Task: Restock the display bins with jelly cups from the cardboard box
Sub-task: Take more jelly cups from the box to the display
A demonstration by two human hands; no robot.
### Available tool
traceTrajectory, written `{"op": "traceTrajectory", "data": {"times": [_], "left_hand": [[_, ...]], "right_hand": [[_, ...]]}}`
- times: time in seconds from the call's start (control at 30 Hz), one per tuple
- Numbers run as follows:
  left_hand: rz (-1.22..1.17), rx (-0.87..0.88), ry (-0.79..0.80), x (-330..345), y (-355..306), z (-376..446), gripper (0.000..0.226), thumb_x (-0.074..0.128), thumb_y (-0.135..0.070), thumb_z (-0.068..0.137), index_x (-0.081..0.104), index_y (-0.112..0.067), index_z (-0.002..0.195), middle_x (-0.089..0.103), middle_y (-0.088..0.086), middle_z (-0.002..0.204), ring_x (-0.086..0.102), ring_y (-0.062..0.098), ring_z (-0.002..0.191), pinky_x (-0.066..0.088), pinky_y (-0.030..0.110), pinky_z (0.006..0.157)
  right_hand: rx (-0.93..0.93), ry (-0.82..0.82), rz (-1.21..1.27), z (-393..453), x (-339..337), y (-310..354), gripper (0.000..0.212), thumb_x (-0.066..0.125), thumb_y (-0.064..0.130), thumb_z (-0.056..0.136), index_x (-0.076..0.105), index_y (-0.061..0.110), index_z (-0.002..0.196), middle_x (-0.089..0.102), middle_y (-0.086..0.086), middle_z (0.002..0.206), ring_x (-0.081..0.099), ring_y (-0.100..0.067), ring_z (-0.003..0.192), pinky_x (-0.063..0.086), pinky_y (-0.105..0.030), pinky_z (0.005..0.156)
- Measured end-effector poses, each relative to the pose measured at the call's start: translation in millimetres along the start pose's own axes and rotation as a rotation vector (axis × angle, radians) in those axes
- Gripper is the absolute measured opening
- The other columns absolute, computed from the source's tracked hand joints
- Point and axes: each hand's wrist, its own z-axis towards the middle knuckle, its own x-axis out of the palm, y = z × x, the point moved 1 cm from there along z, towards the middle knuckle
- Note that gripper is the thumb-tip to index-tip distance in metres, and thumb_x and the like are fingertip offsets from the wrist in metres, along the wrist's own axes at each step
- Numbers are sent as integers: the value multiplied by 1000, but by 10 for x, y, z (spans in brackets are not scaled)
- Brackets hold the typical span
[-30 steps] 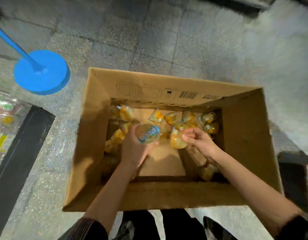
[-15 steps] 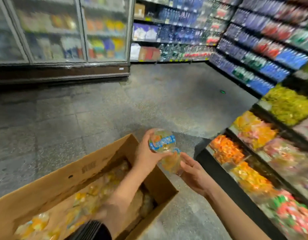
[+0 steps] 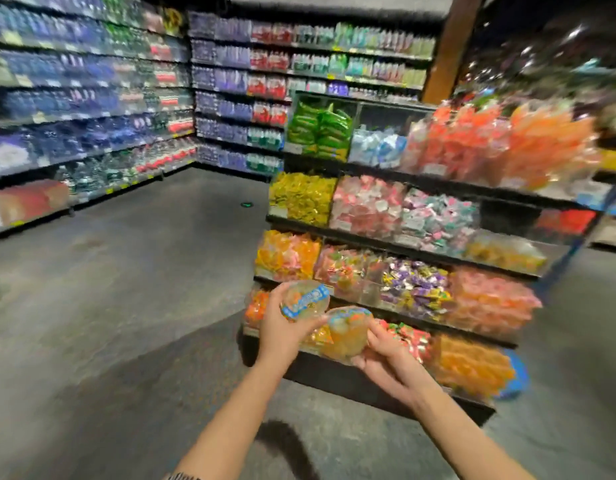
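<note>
Two jelly cups held before the display bins

One clear jelly cup (image 3: 304,301) shows its blue-banded lid, tilted; the second, orange-filled cup (image 3: 348,336) touches it lower right, both in front of the tiered display bins (image 3: 403,237) heaped with coloured sweets.

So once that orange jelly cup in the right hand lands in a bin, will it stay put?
Probably not upright: the orange jelly cup looks rounded, so it may roll or tip. Its glossy wall likely feels slippery, and it fills the right hand, so probably fairly heavy.
</note>
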Motion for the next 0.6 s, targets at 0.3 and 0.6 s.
{"op": "traceTrajectory", "data": {"times": [0.3, 0.6], "left_hand": [[-92, -1, 196, 2588, -147, 716, 68, 87, -4, 60, 50, -16, 116, 57, -14, 100, 56, -16, 81, 43, 2, 70], [-63, -4, 301, 4159, -98, 1498, 66, 87, -2, 60, 49, -19, 112, 55, -16, 97, 52, -11, 85, 41, -1, 69]], "right_hand": [[-130, -265, -61, -87, -1819, 1370, 96, 96, 28, 42, 49, 0, 120, 66, -17, 112, 67, -26, 93, 56, -38, 81], [-167, -335, -255, 300, -3075, 2326, 104, 98, 26, 35, 52, 9, 128, 65, -21, 118, 63, -31, 103, 55, -41, 85]]}}
